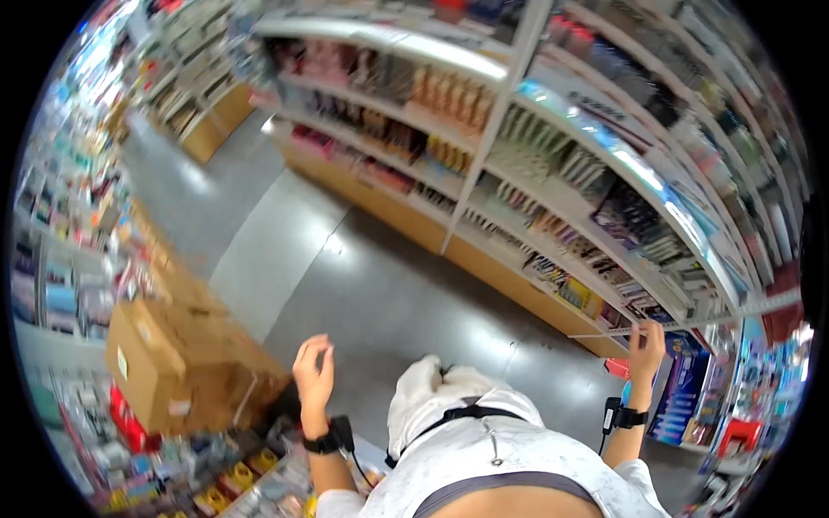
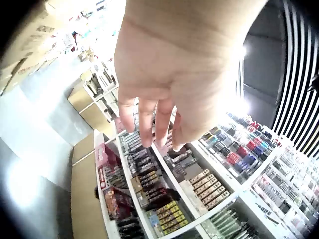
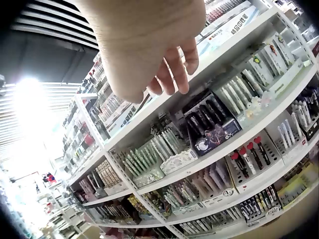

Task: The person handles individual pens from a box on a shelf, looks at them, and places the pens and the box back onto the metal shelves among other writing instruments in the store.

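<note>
My left hand (image 1: 313, 373) is held out at waist height over the floor, fingers loosely bent and nothing in them. On the other side of my body, my right hand (image 1: 644, 358) is raised in front of the shelf end, also holding nothing. The left wrist view shows the left palm with its fingers pointing toward shelves of pens and boxed stationery. Close to the right hand in the head view stands a blue display box (image 1: 680, 388). The right wrist view has several pen display boxes, one of them dark with black pens (image 3: 212, 119), below the right hand's fingers.
Long white shelving (image 1: 484, 160) packed with pens runs along the aisle ahead. Grey floor (image 1: 371, 285) lies between it and me. Large cardboard boxes (image 1: 173, 363) stand at the left, beside a crowded goods display (image 1: 229, 483). A red item (image 1: 740, 438) is at the far right.
</note>
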`<state>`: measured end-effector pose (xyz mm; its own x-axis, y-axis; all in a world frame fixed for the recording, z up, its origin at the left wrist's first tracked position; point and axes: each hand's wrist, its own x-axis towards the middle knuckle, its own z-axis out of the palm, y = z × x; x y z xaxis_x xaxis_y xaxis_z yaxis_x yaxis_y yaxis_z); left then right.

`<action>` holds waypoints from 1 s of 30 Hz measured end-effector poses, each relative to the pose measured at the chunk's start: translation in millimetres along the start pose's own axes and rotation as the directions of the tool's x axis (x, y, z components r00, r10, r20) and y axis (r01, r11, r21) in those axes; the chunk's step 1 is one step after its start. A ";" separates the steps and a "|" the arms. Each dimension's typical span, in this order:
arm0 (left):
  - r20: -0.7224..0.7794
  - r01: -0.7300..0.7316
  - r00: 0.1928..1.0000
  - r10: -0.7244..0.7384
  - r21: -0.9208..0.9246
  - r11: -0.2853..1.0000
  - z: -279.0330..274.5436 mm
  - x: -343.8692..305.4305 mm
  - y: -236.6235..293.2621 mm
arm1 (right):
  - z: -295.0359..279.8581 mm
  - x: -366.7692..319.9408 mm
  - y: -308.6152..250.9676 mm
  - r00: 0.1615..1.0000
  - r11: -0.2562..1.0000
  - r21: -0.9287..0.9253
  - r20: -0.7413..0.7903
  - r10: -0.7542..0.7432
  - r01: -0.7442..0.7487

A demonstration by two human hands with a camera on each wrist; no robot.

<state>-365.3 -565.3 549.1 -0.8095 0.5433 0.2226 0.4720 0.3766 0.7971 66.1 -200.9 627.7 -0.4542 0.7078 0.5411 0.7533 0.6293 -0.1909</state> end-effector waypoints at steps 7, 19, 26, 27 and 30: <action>0.097 0.004 0.995 0.033 -0.362 0.932 13.1 46.8 -23.9 | 1.7 8.6 -30.1 0.986 0.990 0.072 -0.110 0.126 -0.119; 0.206 -0.365 0.885 0.418 -0.251 0.896 101.7 179.9 110.0 | 4.3 53.8 -16.6 0.975 0.953 0.279 -0.151 0.163 -0.116; 0.240 -0.666 0.642 0.728 -0.296 0.685 182.2 245.5 238.1 | -15.2 134.8 23.0 0.956 0.935 0.351 -0.251 0.152 -0.057; 0.249 -0.671 0.611 0.752 -0.341 0.658 194.2 250.7 255.7 | -17.7 148.2 29.3 0.953 0.930 0.366 -0.270 0.137 -0.030; 0.231 -0.784 0.438 0.869 -0.375 0.495 225.7 271.0 308.2 | -19.5 184.2 46.7 0.951 0.915 0.404 -0.285 0.120 0.006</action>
<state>-360.3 -132.6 728.4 0.1363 0.7384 0.6605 0.7370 -0.5211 0.4304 26.9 -47.4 734.4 -0.2056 0.6571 0.7252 0.4940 0.7094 -0.5027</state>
